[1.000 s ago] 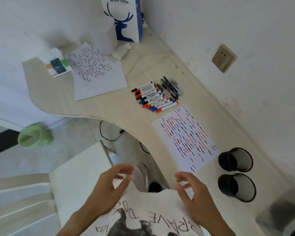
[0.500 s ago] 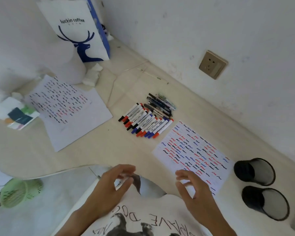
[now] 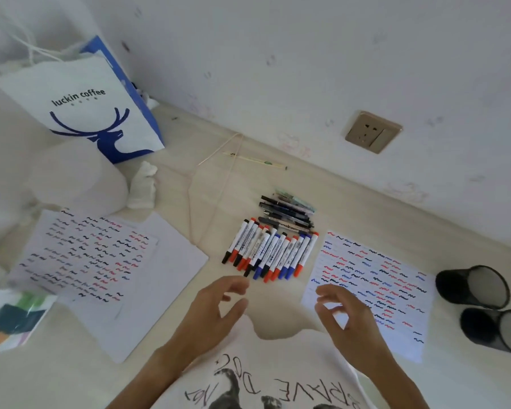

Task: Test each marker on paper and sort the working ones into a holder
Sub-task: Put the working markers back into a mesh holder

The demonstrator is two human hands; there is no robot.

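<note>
Left hand (image 3: 210,317) above counter (image 3: 248,178) edge, fingers loosely spread, grip empty; right hand (image 3: 344,318) over near corner of test paper (image 3: 396,290), likewise; markers (image 3: 270,252) in row between papers; two mesh holders (image 3: 472,286) right of paper.

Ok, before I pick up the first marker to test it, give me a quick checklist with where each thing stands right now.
1. Left hand free, holding nothing: ok.
2. Right hand free: ok.
3. Row of markers just beyond the left hand: ok.
4. Test sheet flat beside the markers, blank space only at its near edge: ok.
5. Two black holders lie on their sides, not upright: not ok.
6. Which markers work: cannot tell.
</note>
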